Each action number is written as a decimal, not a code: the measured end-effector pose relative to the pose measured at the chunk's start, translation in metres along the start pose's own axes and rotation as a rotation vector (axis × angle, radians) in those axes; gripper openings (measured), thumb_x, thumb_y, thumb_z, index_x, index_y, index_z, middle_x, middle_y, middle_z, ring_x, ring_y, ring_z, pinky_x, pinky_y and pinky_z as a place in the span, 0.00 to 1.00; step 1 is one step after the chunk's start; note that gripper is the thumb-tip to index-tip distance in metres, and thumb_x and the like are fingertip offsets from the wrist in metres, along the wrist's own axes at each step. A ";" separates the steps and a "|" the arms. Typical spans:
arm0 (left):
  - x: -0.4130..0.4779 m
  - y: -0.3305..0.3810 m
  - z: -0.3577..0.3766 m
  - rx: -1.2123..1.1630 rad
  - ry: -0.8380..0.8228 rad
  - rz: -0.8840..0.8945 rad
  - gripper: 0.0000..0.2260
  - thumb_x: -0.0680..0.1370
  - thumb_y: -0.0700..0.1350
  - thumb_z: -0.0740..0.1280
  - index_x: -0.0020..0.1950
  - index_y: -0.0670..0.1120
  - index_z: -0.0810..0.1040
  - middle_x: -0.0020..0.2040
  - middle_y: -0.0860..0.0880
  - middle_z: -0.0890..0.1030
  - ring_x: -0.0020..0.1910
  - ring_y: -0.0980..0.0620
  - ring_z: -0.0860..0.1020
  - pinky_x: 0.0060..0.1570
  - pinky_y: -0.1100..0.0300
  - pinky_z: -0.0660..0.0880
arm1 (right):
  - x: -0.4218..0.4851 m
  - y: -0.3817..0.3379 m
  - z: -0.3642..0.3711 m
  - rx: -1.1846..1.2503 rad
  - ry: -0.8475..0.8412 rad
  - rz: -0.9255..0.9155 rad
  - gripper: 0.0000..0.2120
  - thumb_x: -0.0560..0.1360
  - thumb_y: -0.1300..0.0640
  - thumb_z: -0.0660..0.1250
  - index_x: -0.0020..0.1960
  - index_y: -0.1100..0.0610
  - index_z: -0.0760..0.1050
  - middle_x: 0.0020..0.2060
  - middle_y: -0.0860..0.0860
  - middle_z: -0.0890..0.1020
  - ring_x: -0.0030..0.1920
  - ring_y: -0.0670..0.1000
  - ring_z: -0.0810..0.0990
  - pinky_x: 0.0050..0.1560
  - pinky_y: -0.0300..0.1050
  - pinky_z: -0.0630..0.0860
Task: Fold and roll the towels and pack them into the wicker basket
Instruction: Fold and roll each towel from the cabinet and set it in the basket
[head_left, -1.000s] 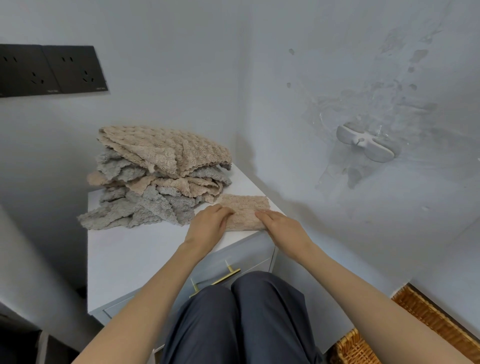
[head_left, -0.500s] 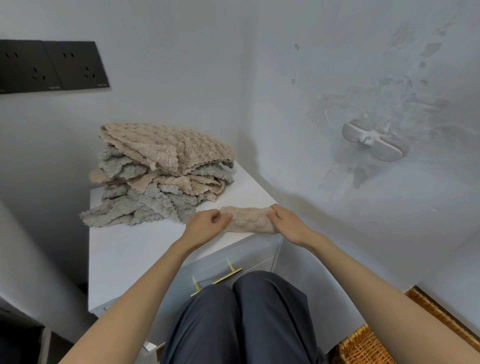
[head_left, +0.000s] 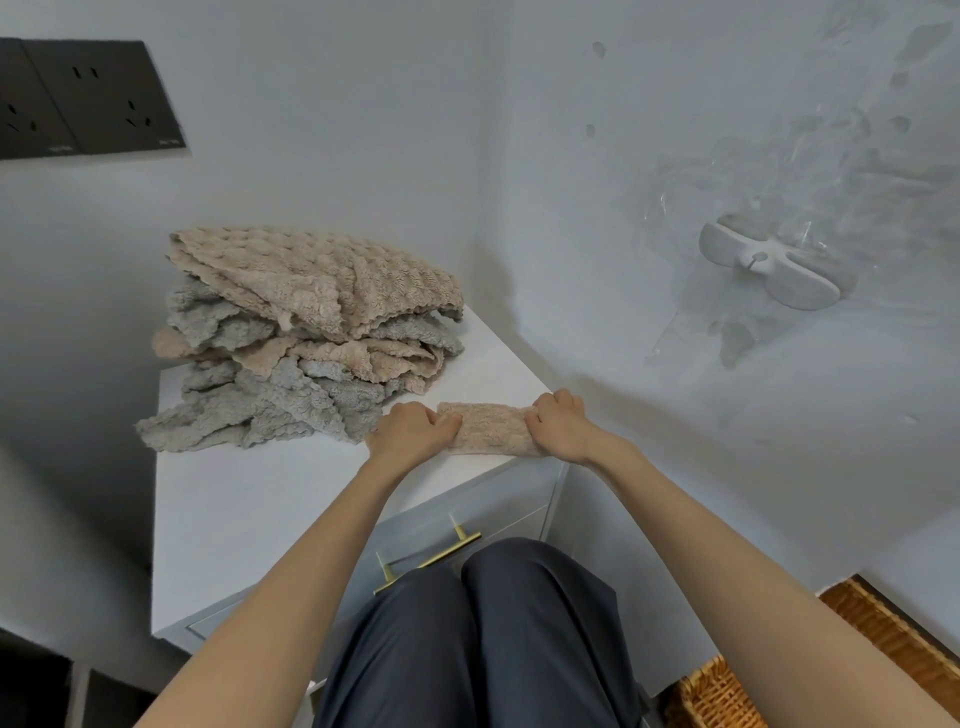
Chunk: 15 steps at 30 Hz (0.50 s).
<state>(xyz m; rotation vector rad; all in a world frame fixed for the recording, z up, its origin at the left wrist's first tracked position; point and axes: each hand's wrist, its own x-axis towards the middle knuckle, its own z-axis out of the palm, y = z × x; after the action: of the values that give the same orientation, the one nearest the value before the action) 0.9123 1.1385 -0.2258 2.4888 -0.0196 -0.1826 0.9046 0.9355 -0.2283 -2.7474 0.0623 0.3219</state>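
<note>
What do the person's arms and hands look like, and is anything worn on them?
The left forearm and right forearm show no sleeve up to the picture's edge. The left hand and right hand wear no glove; no ring, watch or bracelet is visible. The only clothing in view is dark blue-grey trousers.
</note>
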 end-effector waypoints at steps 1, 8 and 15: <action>-0.001 0.003 -0.002 0.040 -0.022 -0.005 0.21 0.76 0.54 0.63 0.27 0.48 0.61 0.28 0.51 0.63 0.38 0.45 0.75 0.48 0.52 0.72 | 0.000 -0.002 -0.001 -0.034 0.000 0.007 0.16 0.82 0.57 0.48 0.62 0.65 0.66 0.62 0.61 0.67 0.64 0.60 0.63 0.65 0.53 0.62; -0.015 0.010 -0.005 -0.093 -0.066 0.050 0.13 0.80 0.51 0.61 0.39 0.47 0.64 0.36 0.51 0.69 0.41 0.49 0.70 0.50 0.53 0.68 | -0.019 -0.005 -0.007 -0.083 0.130 -0.072 0.10 0.80 0.59 0.50 0.58 0.60 0.66 0.51 0.57 0.74 0.58 0.58 0.67 0.53 0.51 0.59; -0.048 0.026 -0.016 -0.751 -0.259 0.078 0.07 0.80 0.45 0.64 0.47 0.45 0.66 0.42 0.45 0.75 0.40 0.51 0.76 0.56 0.48 0.77 | -0.069 0.001 -0.023 -0.043 0.236 -0.279 0.08 0.79 0.58 0.52 0.58 0.56 0.62 0.41 0.53 0.79 0.42 0.55 0.74 0.45 0.47 0.63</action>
<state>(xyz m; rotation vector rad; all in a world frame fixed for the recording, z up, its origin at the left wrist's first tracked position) 0.8675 1.1298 -0.1915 1.7026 -0.1314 -0.3961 0.8424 0.9261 -0.1922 -2.7753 -0.2666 -0.0784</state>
